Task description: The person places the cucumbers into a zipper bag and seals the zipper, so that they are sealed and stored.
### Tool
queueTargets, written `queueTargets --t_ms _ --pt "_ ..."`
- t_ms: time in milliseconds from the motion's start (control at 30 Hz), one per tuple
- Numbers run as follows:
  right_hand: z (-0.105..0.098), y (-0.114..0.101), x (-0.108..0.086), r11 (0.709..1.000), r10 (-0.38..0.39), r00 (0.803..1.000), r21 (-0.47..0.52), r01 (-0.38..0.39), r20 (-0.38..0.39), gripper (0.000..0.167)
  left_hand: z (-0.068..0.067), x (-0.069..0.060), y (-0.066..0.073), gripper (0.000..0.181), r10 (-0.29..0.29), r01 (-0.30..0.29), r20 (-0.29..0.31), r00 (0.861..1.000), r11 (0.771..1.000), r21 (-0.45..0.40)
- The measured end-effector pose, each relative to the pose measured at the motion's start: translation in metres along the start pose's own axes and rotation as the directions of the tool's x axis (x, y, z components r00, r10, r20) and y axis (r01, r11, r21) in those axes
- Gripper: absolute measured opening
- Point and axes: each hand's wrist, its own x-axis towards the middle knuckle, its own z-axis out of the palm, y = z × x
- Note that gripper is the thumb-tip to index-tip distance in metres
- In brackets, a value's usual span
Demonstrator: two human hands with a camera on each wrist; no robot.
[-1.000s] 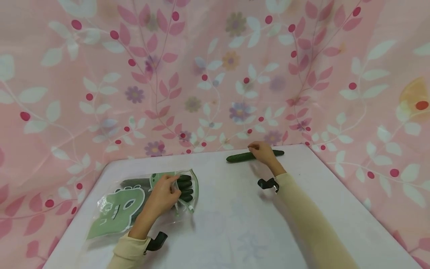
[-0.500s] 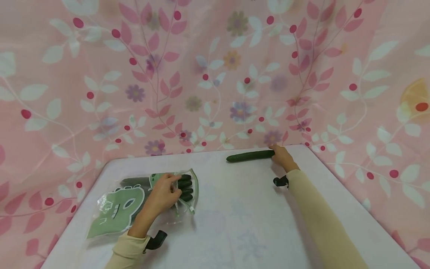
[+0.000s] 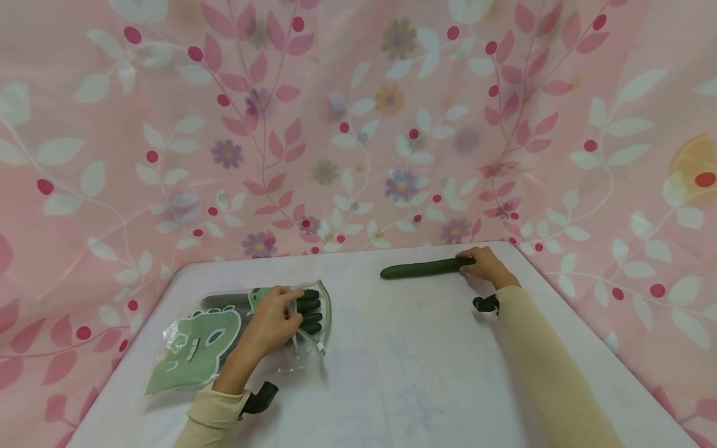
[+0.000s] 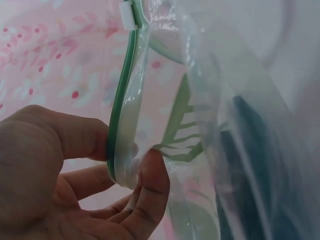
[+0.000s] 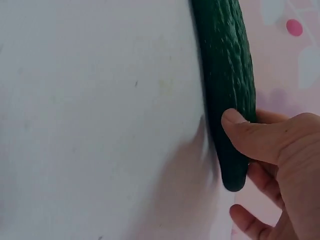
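On the left of the table lies a clear zip bag (image 3: 190, 354) with a green cartoon print and several cucumbers (image 3: 310, 314) inside. My left hand (image 3: 271, 325) holds the bag's open mouth; the left wrist view shows thumb and fingers pinching the green-edged rim (image 4: 121, 95), with a white slider (image 4: 128, 15) above. At the back right a single dark green cucumber (image 3: 420, 269) lies outside the bag. My right hand (image 3: 486, 266) grips its right end, and in the right wrist view the thumb (image 5: 237, 122) presses on the skin while the fingers are partly hidden behind it.
The white table (image 3: 364, 386) ends at the back and right against a pink floral curtain (image 3: 358, 124). Dark wrist cameras (image 3: 260, 398) sit at both sleeves.
My right hand moved right along the cucumber to its right end and took hold of it. The cucumber has shifted slightly toward me. The left hand has stayed on the bag.
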Motion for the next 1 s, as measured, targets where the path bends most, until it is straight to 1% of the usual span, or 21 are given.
queueTargets --t_ms 167,233,333,400,467,567,700,800,900,1000 --pt "-0.004 0.007 -0.012 0.999 -0.025 0.999 -0.039 0.027 0.039 0.041 0.001 -0.001 -0.002 0.044 0.015 -0.015 -0.003 1.0 1.0 -0.001" --pt "-0.006 0.008 -0.015 0.996 -0.063 0.996 -0.057 0.067 0.07 0.041 0.002 -0.001 -0.003 0.044 0.016 -0.016 -0.003 1.0 1.0 0.002" --pt "-0.01 0.011 -0.02 0.992 -0.117 0.986 -0.029 0.121 0.117 0.042 0.003 -0.001 -0.004 0.044 0.012 -0.012 0.0 1.0 1.0 0.007" --pt "-0.012 0.014 -0.022 0.99 -0.141 0.981 0.011 0.141 0.132 0.042 0.003 0.0 -0.004 0.045 0.01 -0.01 0.003 1.0 1.0 0.01" --pt "-0.012 0.015 -0.024 0.989 -0.145 0.98 0.038 0.142 0.136 0.042 0.003 0.0 -0.004 0.045 0.008 -0.008 0.004 1.0 1.0 0.011" --pt "-0.009 0.015 -0.025 0.99 -0.14 0.982 0.037 0.137 0.124 0.044 0.003 0.001 -0.004 0.046 0.007 -0.007 0.005 1.0 1.0 0.01" --pt "-0.002 0.014 -0.028 0.993 -0.113 0.988 -0.003 0.114 0.106 0.051 0.003 0.001 -0.003 0.046 0.012 -0.012 0.006 1.0 1.0 0.009" --pt "0.003 0.012 -0.03 0.992 -0.114 0.99 -0.042 0.118 0.089 0.054 0.004 0.001 -0.003 0.046 0.016 -0.016 0.003 1.0 1.0 0.008" --pt "0.007 0.011 -0.031 0.984 -0.158 0.986 -0.072 0.162 0.057 0.049 0.004 0.001 -0.003 0.045 0.017 -0.017 0.002 1.0 1.0 0.008" --pt "0.01 0.01 -0.032 0.97 -0.222 0.975 -0.094 0.223 0.016 0.041 0.004 0.001 -0.003 0.045 0.017 -0.017 0.004 1.0 1.0 0.011"
